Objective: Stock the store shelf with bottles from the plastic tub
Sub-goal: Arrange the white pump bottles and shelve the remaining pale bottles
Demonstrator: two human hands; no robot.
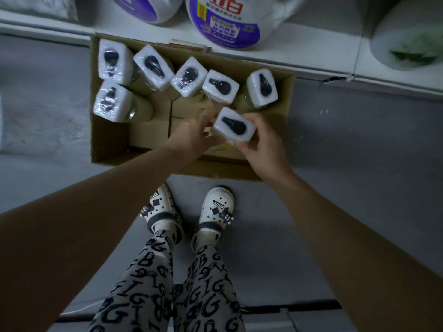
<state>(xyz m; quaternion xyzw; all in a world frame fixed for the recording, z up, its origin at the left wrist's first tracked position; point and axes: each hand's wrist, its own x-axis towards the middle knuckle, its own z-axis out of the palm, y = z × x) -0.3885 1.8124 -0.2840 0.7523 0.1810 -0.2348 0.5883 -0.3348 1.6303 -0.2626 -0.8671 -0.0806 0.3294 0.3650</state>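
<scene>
An open cardboard box [110, 149] sits on the floor against the shelf base. Several pump bottles stand in it, each topped by a plastic-wrapped white foam block with a dark pump head, such as one at the back left [114, 62]. One bottle [233, 127] stands nearer the box's front right. My right hand [261, 144] grips its foam top from the right. My left hand [191, 137] is at the same bottle's left side, fingers curled against it below the foam.
The white bottom shelf [311, 61] runs along the top, holding large white-and-purple detergent jugs [230, 20] and a white container with a green label [407, 39]. My feet in white clogs [189, 212] stand on the grey floor just in front of the box.
</scene>
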